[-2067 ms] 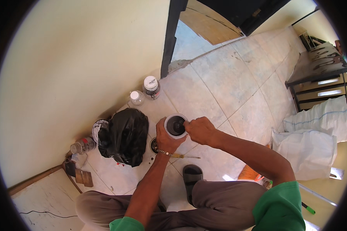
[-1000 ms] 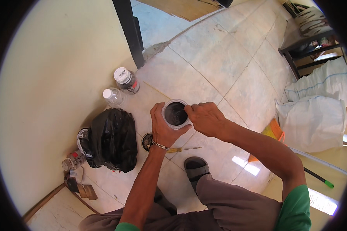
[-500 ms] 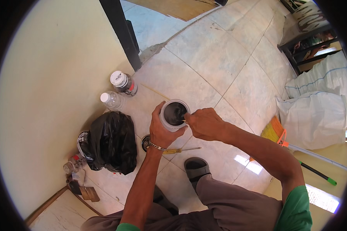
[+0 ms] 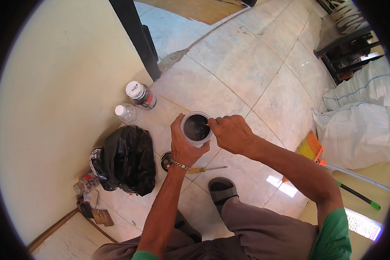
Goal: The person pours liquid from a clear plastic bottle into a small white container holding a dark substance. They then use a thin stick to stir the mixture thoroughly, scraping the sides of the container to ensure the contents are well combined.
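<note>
Head view, sole view: you have both hands together over the tiled floor (image 4: 264, 134), at one tub.
Tub: white-rimmed, round plastic tub (image 4: 198, 143), held up in front of you between your two hands; mouth turned up toward the camera, pale swirl marks on the dark contents (image 4: 196, 123).
Left hand: your left hand (image 4: 185, 148) wraps the tub from its left and near side, fingers curled along the wall, thumb on the near right side.
Right hand: your right hand (image 4: 230, 133) sits at the right edge of the mouth, fingers bunched, pinching what appears to be a slim pale tool (image 4: 207, 125); contact with the rim cannot be confirmed.
Governing relation: the dark contents lie directly left of your right fingertips; your left hand has the tub itself, your right the tool.
Axes: tub's axis runs roughly toward the camera, exact tilt not readable; tool's long axis mostly hidden by your fingers.
Near floor: yellow-handled screwdriver (image 4: 196, 170) just beyond your left wrist, to its right; round dark dish (image 4: 161, 162) on the wrist's left, partly covered.
Left side: black plastic bag (image 4: 128, 160); past it, clear bottle (image 4: 130, 113) and white-lidded jar (image 4: 145, 99), side by side near the wall.
</note>
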### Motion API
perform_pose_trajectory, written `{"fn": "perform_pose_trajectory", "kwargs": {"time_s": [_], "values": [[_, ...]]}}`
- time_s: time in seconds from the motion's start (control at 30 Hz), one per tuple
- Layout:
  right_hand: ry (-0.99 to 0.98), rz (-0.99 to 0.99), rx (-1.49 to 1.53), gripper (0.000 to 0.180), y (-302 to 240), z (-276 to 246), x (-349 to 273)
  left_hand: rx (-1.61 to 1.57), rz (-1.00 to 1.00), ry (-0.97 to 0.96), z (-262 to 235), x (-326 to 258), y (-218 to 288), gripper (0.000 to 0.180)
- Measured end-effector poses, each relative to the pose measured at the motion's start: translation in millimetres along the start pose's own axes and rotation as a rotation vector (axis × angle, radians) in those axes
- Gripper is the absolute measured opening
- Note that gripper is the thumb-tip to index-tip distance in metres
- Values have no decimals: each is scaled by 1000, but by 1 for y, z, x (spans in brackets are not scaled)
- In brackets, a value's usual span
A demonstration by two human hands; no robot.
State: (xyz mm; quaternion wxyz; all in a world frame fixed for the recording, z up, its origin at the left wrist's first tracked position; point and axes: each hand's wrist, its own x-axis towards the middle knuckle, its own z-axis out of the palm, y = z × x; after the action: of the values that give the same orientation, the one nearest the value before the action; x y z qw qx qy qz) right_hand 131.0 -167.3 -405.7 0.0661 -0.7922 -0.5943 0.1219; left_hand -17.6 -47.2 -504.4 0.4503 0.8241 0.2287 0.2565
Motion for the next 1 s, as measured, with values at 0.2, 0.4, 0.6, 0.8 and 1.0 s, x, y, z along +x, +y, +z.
{"fn": "perform_pose_trajectory", "kwargs": {"time_s": [0.2, 0.4, 0.6, 0.8, 1.0], "values": [[22, 17, 7, 20, -2, 0, 3, 136, 46, 14, -6, 5, 10, 123], [-10, -6, -31, 20, 1, 3, 3, 42, 13, 38, -1, 3, 6, 123], [35, -47, -55, 18, 5, 8, -3, 103, 70, 0, -3, 3, 7, 124], [-51, -4, -10, 18, 2, 11, -1, 102, -15, 30, -1, 2, 9, 122], [-21, -1, -36, 18, 6, 10, -1, 115, 97, -18, -8, 1, 3, 122]]}}
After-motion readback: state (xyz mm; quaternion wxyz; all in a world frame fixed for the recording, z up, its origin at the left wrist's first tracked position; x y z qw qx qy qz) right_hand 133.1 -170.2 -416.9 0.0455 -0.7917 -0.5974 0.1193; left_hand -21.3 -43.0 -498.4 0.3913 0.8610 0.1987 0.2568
